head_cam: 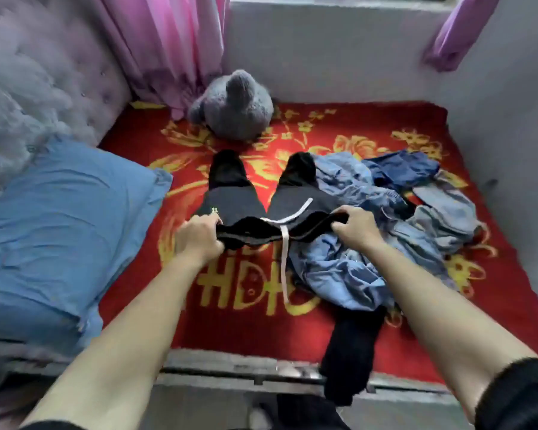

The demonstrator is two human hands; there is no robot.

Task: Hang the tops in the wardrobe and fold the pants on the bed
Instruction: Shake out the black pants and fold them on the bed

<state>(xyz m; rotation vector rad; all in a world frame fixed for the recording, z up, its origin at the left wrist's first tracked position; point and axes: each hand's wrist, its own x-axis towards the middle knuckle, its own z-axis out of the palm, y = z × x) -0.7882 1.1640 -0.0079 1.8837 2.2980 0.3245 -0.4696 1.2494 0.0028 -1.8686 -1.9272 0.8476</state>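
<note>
Black pants [236,200] with a white drawstring lie spread on the red bed cover [230,324], legs pointing away from me. My left hand [198,238] grips the left end of the waistband. My right hand [359,228] grips the right end. The waistband is lifted a little off the cover, and the drawstring hangs down from its middle. To the right lies a heap of blue denim clothes [385,225]. Another black garment [351,349] hangs over the bed's near edge.
A blue pillow [53,218] lies at the left by the padded headboard [38,88]. A grey plush toy [233,107] sits at the far side under pink curtains [165,48]. Grey walls close the far and right sides.
</note>
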